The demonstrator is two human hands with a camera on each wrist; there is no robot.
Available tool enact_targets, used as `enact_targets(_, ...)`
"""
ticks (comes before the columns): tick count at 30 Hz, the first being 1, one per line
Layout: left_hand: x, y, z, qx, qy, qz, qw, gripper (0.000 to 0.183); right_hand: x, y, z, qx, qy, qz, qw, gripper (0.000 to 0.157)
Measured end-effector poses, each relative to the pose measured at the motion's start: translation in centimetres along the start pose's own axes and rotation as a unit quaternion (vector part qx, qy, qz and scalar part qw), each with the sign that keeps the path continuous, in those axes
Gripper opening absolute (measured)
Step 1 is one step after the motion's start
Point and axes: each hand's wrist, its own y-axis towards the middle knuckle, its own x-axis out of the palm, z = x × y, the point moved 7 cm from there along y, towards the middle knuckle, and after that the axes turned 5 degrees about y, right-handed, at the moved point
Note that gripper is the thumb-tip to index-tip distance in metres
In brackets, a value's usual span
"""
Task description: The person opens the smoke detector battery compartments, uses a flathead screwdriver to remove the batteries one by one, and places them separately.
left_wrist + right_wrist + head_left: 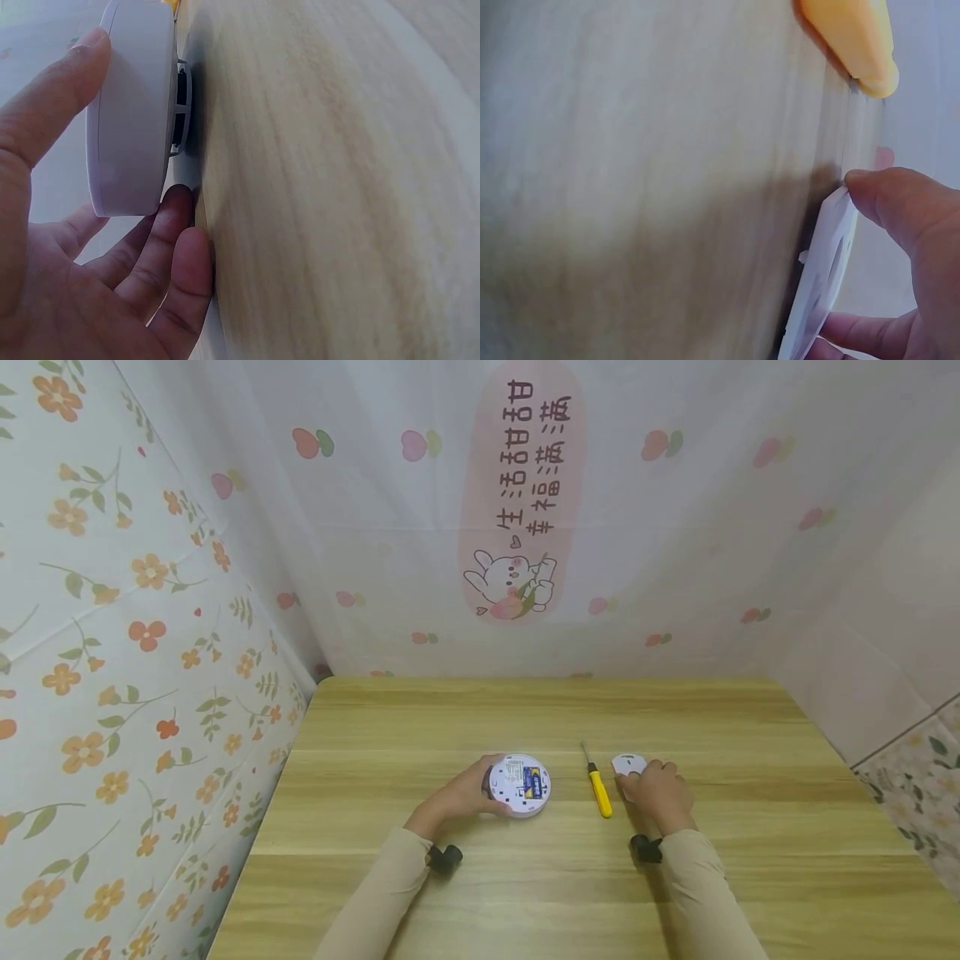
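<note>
The fingers [169, 251] of the left hand [467, 791] are curved about the rim of a round white device [508, 803], gripping it with the thumb on one side and fingertips on the other. The right hand [663, 795] pinches a thin white slotted plate [628, 763] between thumb and fingers; the plate is tilted, and whether its lower edge touches the tabletop [525, 885] cannot be determined. The device is held left of centre, its flat face upward, showing a printed label [513, 771] and a blue-and-yellow battery [533, 782]. A slotted grille [181, 109] projects from its underside close to the wood; contact cannot be confirmed. Between the two hands, nearer the plate, lies a screwdriver [599, 791] with a yellow handle, its shaft directed toward the far edge. Each wrist carries a black mount, below beige sleeves [382, 881]. Beyond the tabletop hangs a pale curtain [375, 527] printed with hearts and a rabbit; to the left is a cloth [112, 693] with orange flowers.
</note>
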Motion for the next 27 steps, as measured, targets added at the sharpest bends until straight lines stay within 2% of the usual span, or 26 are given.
enact_targets(4, 0.0, -0.1, 0.2, 0.000, -0.004, -0.002, 1.0000, 0.097, -0.1, 0.0, 0.2, 0.004, 0.004, 0.009, 1.000, 0.073)
enact_targets(12, 0.0, 0.0, 0.3, 0.002, -0.015, -0.002, 0.9999, 0.097, -0.2, -0.2, 0.1, 0.003, 0.003, -0.004, 1.000, 0.076)
enact_targets(19, 0.0, 0.0, 0.3, 0.000, -0.013, 0.000, 0.9999, 0.098, -0.5, -0.3, 0.0, -0.008, 0.017, -0.006, 1.000, 0.072)
enact_targets(27, 0.0, -0.1, 0.3, 0.004, -0.004, 0.001, 1.0000, 0.097, -1.4, -0.5, -0.7, -0.047, 0.035, 0.042, 0.997, 0.065)
